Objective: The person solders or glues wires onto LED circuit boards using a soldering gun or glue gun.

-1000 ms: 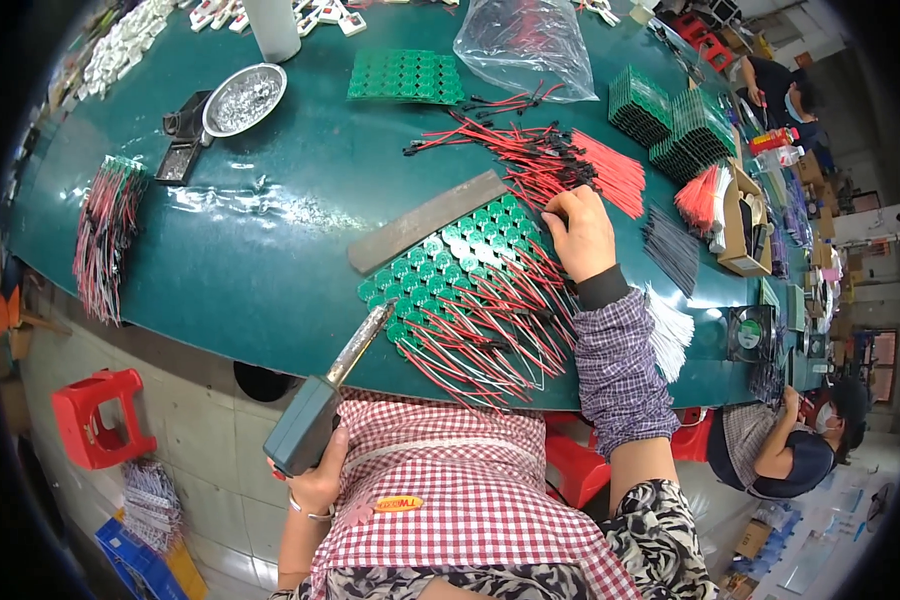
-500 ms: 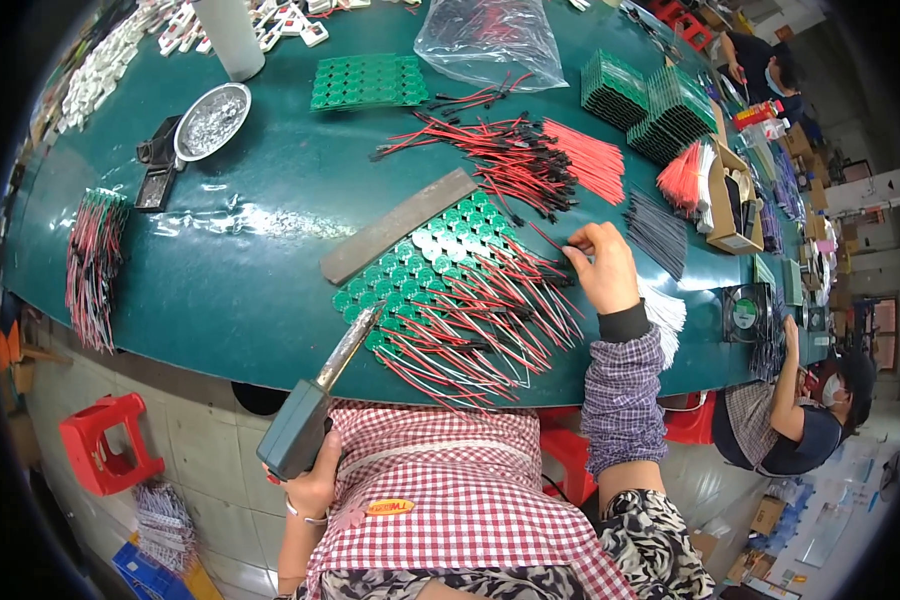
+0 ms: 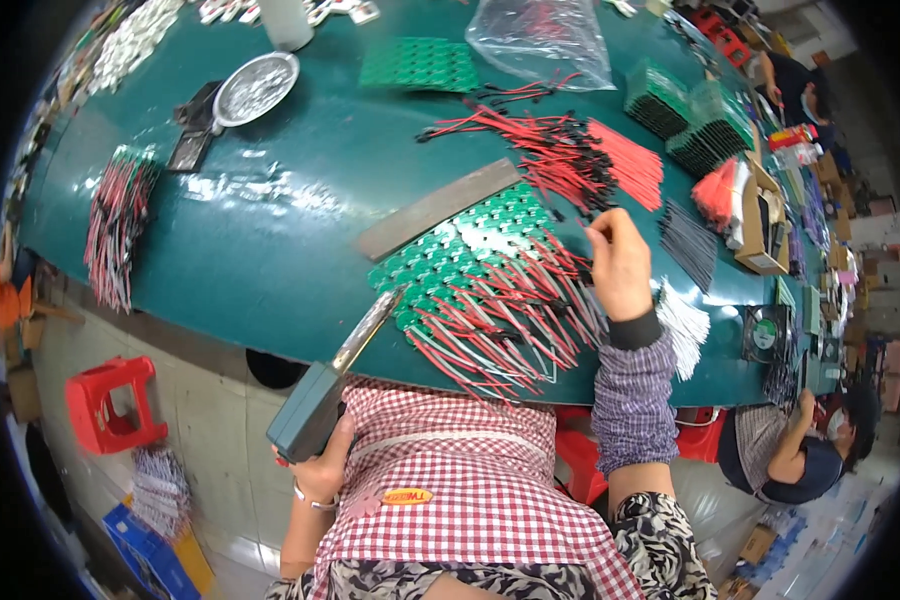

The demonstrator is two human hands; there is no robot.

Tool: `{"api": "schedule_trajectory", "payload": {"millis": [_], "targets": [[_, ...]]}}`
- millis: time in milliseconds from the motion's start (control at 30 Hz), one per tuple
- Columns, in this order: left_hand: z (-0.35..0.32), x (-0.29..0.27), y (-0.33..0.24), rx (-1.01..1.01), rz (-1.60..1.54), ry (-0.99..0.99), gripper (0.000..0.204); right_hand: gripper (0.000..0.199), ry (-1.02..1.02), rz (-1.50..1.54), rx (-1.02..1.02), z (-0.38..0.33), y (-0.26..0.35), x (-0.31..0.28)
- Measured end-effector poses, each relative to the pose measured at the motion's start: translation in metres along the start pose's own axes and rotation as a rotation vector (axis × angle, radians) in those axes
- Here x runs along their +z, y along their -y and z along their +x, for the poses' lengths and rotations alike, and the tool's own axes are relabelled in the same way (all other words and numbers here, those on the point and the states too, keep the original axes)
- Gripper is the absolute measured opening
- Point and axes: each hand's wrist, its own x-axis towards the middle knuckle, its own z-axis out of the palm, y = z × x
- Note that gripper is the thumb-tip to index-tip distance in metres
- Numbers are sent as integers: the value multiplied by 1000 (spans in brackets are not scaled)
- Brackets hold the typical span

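Observation:
My left hand (image 3: 322,468) is wrapped round the dark green handle of a soldering gun (image 3: 308,412). Its metal tip slants up to the near left edge of a green circuit board panel (image 3: 425,262) with many round sections. Red, white and black wires (image 3: 510,325) fan across the panel's near right part. A flat grey metal bar (image 3: 440,208) lies along the far edge. At the panel's right side, my right hand (image 3: 622,268) has thumb and forefinger pinched together beside a heap of red and black wires (image 3: 560,155); what is between the fingertips is too blurred to make out.
Beyond lie a silver dish (image 3: 257,90) on a black stand, another green panel (image 3: 420,65) and a clear plastic bag (image 3: 540,40). Stacked boards (image 3: 710,130), a cardboard box (image 3: 763,225) and white wires (image 3: 682,325) are at right. A wired bundle (image 3: 118,230) sits far left. Co-workers are at right.
The whole view has shifted, so the table's things appear farther right and higher. Against the panel, my right hand has moved slightly left and away, fingers still pinched. The soldering gun stays in my left hand.

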Motion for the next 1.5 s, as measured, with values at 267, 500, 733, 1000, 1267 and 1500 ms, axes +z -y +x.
{"api": "schedule_trajectory", "payload": {"millis": [267,500,733,1000,1267,1500], "targets": [[-2,-5,-4,38,-28,-6,20,19,144,243,-338,-39,113,33],[-11,-11,-7,31,32,-23,18,26,175,242,-375,-68,125,74],[-11,-22,-2,171,167,134,24,27,139,139,-431,-73,127,80],[-8,-20,-4,80,182,99,25,25,148,99,-456,-75,127,83],[-5,-17,-5,138,180,142,23,25,151,90,-452,-75,128,81],[-4,-18,-8,213,238,166,22,27,150,92,-450,-75,130,80]]}}
